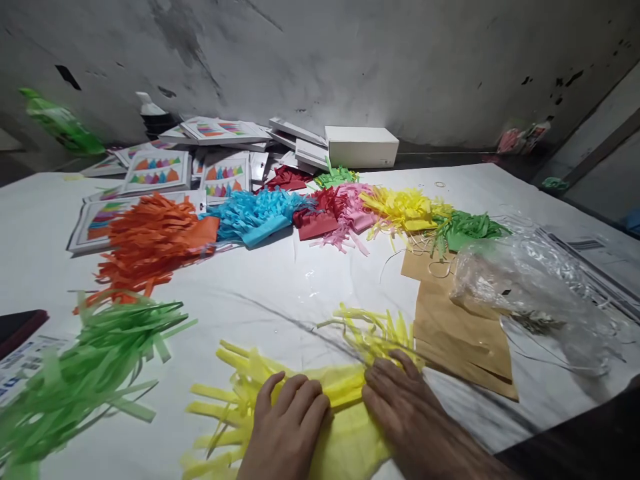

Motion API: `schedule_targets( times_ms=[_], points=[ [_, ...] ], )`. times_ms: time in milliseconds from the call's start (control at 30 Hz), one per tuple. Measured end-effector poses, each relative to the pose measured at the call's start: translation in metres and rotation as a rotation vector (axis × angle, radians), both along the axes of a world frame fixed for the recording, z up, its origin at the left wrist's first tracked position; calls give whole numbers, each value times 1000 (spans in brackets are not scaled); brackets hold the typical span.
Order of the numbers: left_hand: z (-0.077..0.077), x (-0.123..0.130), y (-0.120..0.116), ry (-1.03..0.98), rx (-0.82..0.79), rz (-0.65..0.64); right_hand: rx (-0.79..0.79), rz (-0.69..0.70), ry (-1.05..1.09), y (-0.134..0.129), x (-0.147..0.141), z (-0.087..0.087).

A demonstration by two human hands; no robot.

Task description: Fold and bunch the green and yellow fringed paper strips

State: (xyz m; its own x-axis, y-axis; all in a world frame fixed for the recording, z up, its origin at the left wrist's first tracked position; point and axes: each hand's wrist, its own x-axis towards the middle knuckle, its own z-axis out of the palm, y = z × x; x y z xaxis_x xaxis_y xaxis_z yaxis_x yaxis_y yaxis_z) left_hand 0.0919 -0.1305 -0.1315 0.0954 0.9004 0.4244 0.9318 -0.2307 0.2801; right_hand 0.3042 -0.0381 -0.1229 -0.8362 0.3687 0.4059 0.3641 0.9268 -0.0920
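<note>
Fringed yellow tissue paper [350, 433] lies at the front of the table, its cut strips spreading to the left and to the upper right. My left hand [290, 427] rests on its middle with curled fingers closed on a fold. On the right side of that fold, my right hand [400, 400] has its fingers bent and closed on the paper; the thumbs are mostly hidden. A loose bundle of green tissue strips [95, 373] lies left of my hands. Dark strings, blurred, run across the table close to my right hand.
Orange [155, 233], blue [260, 213], red [320, 210], pink [357, 207], yellow [405, 207] and green [473, 230] tassels form a row. Behind are printed packs [160, 170] and a white box [363, 147]. Brown paper [460, 340] and clear plastic [530, 287] lie right.
</note>
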Motion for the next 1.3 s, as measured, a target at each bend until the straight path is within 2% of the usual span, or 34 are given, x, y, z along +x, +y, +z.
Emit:
schedule_targets(
  times_ms=[133,267,367,433,567,600,700,900,1067,1200,1300],
  points=[
    [6,2,-1,65,-47,104,-120,-124,-48,4,-6,-14],
    [15,9,7,192,-171,234,-57,-302,-91,10,-25,-34],
    [16,9,12,194,-222,271,-35,-362,-66,13,-32,-32],
    [14,6,14,152,-183,227,-20,-320,-37,12,-31,-20],
    [12,2,12,-5,-114,70,-35,43,-90,5,-26,11],
    [12,2,11,-20,-114,40,-35,92,-110,4,-26,15],
    [14,4,11,-9,-75,4,-37,91,-130,4,-28,15],
    [13,1,16,18,-60,-30,-31,36,-93,8,-36,-1],
    [13,-5,14,-4,-75,-88,31,47,-48,4,-38,1],
    [10,-7,6,-51,-108,-67,-16,73,-82,4,-31,4],
    [8,-11,3,-67,-101,-54,-67,97,-59,9,-19,0]
  ],
)
